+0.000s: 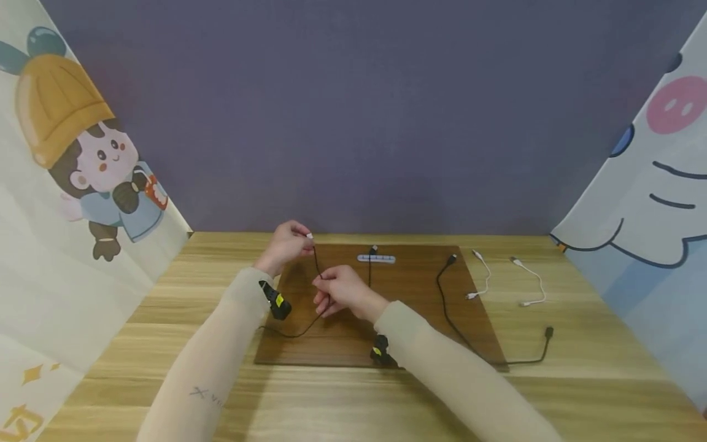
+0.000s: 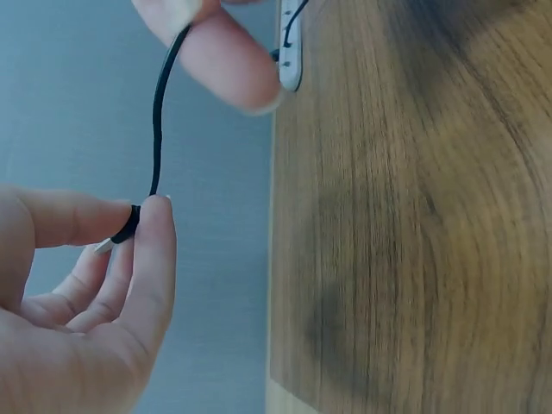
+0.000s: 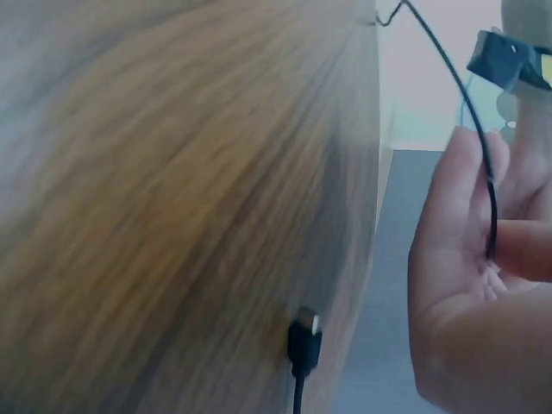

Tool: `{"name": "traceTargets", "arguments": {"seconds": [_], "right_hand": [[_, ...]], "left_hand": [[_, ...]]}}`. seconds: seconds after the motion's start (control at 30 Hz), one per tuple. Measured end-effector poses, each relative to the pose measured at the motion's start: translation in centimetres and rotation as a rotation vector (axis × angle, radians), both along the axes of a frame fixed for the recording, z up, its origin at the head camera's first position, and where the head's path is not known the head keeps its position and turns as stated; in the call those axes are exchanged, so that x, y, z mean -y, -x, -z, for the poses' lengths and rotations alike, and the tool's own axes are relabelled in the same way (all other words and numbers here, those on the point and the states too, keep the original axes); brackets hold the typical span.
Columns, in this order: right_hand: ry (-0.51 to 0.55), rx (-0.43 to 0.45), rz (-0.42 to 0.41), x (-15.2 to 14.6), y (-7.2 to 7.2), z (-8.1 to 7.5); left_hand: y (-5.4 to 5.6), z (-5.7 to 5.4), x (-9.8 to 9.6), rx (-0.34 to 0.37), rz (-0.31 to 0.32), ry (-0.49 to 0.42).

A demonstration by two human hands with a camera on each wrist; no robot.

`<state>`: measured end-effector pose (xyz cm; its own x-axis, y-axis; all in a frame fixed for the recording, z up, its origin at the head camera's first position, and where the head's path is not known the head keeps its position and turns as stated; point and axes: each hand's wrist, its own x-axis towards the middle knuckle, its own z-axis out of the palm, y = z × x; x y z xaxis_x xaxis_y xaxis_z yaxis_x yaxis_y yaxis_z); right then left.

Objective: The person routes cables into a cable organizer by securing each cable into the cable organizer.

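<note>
My left hand (image 1: 287,245) pinches the plug (image 2: 128,226) of a thin black USB cable (image 2: 158,112) between thumb and fingers, its metal tip pointing back toward the palm. Lower down, my right hand (image 1: 345,290) pinches the same cable between thumb and fingertips. Both hands are raised over a dark brown wooden board (image 1: 409,307), and the cable's loose part curves toward the board's left side. Near the board's back edge sits a pale cable-clip strip (image 1: 386,259) with a second black cable (image 1: 370,273) running through it.
Another black cable (image 1: 442,294) lies across the board's right side, its far plug (image 1: 548,333) on the light wooden table (image 1: 596,368). Two short white cables (image 1: 488,270) lie right of the board. A grey-blue wall (image 1: 375,123) stands behind the table.
</note>
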<state>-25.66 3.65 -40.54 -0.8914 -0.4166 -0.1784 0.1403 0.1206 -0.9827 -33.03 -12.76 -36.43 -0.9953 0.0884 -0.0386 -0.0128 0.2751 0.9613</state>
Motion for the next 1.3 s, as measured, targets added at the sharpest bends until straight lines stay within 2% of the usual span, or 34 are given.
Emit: {"name": "traceTargets", "arguments": {"seconds": [0.17,0.27,0.6,0.8,1.1,1.3], "right_hand": [[-0.112,-0.074,0.039,-0.5,-0.6,-0.2],[-0.138,-0.096,0.048,-0.8,-0.9,-0.4],[-0.242,-0.150,0.096,-1.9,-1.3,-0.7],[-0.361,-0.202,0.125,-2.6,-1.4,-1.1],[-0.530,-0.254,0.095,-3.6,-1.3,-0.6],[-0.648,-0.305,0.081,-3.9,-0.9,-0.5]], "left_hand": [[0.6,0.2,-0.7,-0.001,0.017,-0.027],[1.0,0.1,-1.5,-0.008,0.021,-0.025],[2.1,-0.1,-5.5,-0.044,0.075,0.069],[2.6,-0.1,-7.2,-0.059,0.102,0.112],[3.9,1.3,-8.4,-0.099,0.102,0.184],[4.3,1.9,-9.4,-0.133,0.088,0.213]]}}
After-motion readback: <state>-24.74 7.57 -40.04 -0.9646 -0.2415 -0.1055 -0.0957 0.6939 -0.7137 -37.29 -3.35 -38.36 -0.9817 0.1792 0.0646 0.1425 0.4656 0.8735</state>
